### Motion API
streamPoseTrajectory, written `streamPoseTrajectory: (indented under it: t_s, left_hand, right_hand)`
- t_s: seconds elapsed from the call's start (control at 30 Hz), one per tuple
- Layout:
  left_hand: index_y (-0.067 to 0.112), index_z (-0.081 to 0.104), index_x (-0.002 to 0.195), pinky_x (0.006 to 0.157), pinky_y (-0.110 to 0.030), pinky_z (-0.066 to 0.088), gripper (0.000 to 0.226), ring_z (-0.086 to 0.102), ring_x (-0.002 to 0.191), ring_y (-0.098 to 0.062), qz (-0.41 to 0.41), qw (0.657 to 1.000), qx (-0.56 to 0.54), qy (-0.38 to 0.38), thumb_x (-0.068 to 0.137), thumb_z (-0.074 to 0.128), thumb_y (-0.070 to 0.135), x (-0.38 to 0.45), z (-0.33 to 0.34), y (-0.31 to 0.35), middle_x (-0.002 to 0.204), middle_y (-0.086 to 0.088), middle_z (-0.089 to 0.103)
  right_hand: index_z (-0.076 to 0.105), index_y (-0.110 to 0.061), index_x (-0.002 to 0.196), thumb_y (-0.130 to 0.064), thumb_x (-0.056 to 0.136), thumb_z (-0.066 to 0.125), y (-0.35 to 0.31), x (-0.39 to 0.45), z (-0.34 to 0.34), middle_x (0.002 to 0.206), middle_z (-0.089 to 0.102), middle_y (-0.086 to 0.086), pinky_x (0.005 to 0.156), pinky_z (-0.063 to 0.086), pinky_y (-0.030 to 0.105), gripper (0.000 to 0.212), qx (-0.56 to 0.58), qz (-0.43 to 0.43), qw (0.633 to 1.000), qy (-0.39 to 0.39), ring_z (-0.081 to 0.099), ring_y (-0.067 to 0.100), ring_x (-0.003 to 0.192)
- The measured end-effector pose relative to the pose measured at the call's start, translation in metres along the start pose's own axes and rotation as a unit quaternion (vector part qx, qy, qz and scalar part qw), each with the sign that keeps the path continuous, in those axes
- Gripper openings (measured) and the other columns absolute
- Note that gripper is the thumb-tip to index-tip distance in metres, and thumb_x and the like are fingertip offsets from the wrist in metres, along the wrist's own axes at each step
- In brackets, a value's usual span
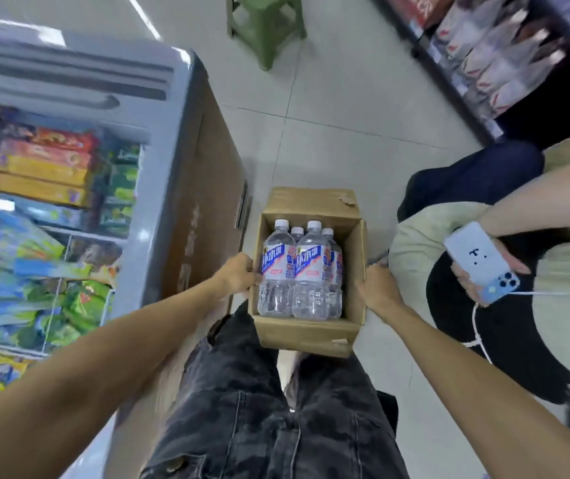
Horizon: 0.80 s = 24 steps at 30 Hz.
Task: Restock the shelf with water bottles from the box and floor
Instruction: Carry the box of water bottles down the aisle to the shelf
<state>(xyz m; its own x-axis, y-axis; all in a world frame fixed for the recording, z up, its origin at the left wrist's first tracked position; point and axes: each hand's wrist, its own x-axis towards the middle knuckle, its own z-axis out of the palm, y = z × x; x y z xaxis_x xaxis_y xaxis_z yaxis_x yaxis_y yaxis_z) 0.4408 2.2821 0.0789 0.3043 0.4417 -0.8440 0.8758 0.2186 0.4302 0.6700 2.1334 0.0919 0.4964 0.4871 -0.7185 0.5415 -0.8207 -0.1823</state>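
Observation:
An open cardboard box [311, 331] is held low in front of my legs, above the tiled floor. Inside it stand several clear water bottles [306, 271] with white caps and blue-and-white labels, packed toward the left side. My left hand [238, 273] grips the box's left wall, fingers curled over its edge. My right hand [378, 286] grips the right wall the same way. No shelf for the bottles is clearly in view.
A glass-topped freezer chest [159, 160] full of colourful packs stands close on the left. A seated person holding a phone [480, 262] is close on the right. A green stool [264, 25] stands ahead; a snack shelf [494, 53] lines the far right.

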Motion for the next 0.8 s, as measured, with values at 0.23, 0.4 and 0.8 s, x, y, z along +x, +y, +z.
streamPoseTrajectory:
  t_s: [0.23,0.4,0.8]
  left_hand:
    - [0.005,0.058,0.071,0.076,-0.043,0.060,0.016,0.068,0.070,-0.022,0.013,1.000,0.013,-0.003,0.086,0.059,-0.001,0.080,-0.095,0.115,0.077,-0.012,0.066]
    - [0.007,0.059,0.081,0.068,-0.033,0.061,0.009,0.070,0.078,-0.024,0.012,1.000,0.002,0.001,0.087,0.060,0.000,0.143,-0.146,0.192,0.087,-0.012,0.069]
    - [0.001,0.058,0.070,0.043,-0.016,0.050,0.014,0.059,0.058,-0.018,0.018,0.999,0.043,-0.013,0.082,0.063,-0.001,0.304,-0.293,0.371,0.075,-0.015,0.062]
  right_hand:
    - [0.063,0.003,0.096,-0.013,0.095,0.050,-0.062,0.099,-0.093,0.103,0.066,0.024,0.067,0.038,0.030,0.021,0.029,0.007,0.999,0.016,0.062,0.039,0.097]
    - [0.063,0.001,0.100,-0.015,0.096,0.048,-0.101,0.180,-0.169,0.105,0.066,0.021,0.070,0.041,0.031,0.022,0.030,0.000,1.000,0.008,0.063,0.037,0.098]
    - [0.060,0.003,0.096,-0.010,0.096,0.047,-0.213,0.354,-0.338,0.107,0.064,0.022,0.068,0.037,0.027,0.018,0.040,0.028,0.999,0.007,0.061,0.035,0.098]
